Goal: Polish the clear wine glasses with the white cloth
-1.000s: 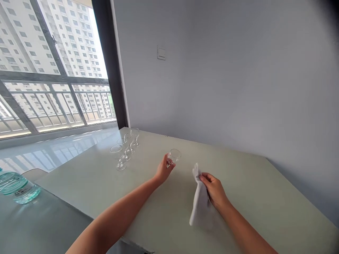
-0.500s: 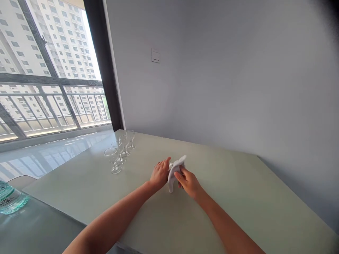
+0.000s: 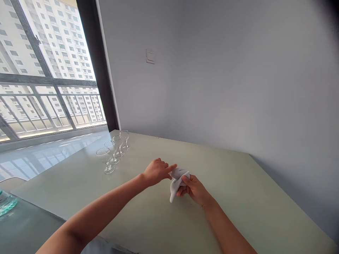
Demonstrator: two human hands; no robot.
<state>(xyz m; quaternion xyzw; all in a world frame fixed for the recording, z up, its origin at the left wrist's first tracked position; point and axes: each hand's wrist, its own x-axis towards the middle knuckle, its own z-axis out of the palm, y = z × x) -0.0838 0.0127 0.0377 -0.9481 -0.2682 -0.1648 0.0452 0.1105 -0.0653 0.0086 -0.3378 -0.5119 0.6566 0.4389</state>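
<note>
Above the middle of the pale table, my right hand [image 3: 192,188] is closed on a light grey cloth [image 3: 177,184], the thumb on top and a corner hanging down. My left hand [image 3: 158,171] is at the cloth's left edge, its fingers pointing right and pressed at the upper part of the bundle. Something may be wrapped in the cloth, but I cannot make it out. Four-like stemmed shapes, several clear glasses [image 3: 108,162], stand upright in a row on the table to the left of my hands.
The pale table [image 3: 225,169] meets a grey wall at its back. A glass vessel [image 3: 7,204] with a greenish tint stands at the far left on a darker surface. Part of a chair [image 3: 12,183] shows behind it. A large window is beyond.
The cloth has turned and moved slightly down and right with my right hand. My left hand has rotated, its fingers now pointing right. The view has shifted a little to the right.
</note>
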